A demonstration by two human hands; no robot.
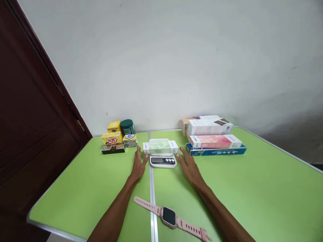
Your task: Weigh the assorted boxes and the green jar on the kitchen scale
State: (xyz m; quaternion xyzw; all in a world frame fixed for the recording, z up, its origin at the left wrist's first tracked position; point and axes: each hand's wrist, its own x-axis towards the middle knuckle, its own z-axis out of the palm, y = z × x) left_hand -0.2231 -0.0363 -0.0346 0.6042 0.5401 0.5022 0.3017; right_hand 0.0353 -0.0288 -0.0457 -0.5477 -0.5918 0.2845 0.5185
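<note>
A white digital kitchen scale [163,161] stands at the middle of the green table, its dark display and round buttons facing me. Across its platform lies a long pale green and white box [160,147]. My left hand [138,164] is just left of the scale, fingers stretched forward and thumb apart, near the box's left end. On the other side my right hand [189,166] is also open, its fingers pointing toward the box's right end. Both hands appear empty. Whether any fingertip touches the box or scale I cannot tell.
Small yellow boxes [112,138], a flat black box [113,149] and a dark green canister [127,127] stand at the back left. At the back right are a white box [210,127], a pink box [215,141] and a blue box [218,150]. A pink smartwatch [169,216] lies in front.
</note>
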